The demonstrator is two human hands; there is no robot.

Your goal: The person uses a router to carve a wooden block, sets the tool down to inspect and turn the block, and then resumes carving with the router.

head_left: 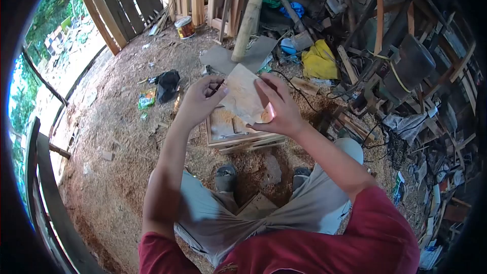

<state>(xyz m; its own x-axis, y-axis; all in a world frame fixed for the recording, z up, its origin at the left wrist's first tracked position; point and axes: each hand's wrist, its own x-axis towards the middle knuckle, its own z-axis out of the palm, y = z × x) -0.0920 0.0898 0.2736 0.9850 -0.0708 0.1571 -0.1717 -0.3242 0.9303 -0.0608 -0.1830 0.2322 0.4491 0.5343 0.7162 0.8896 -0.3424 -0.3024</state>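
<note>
A pale, dusty sheet [243, 91], which looks like sandpaper or thick paper, is held up between my hands. My left hand [203, 96] pinches its left edge with thumb and curled fingers. On the right side, my right hand [278, 105] grips the sheet, fingers at its upper edge and thumb near its lower corner. Below the sheet lies a wooden frame or shallow box [243, 142] with sawdust and a small slim metal item [234, 135] on it. The sheet and my hands hide part of the box.
A wooden pole [248, 20] stands ahead. Right of it are a yellow bag [320, 61] and heaped scrap wood. A black bag [167, 85], green packet [146, 99] and tin can [184, 27] lie on the sawdust-covered ground [116, 122] at left.
</note>
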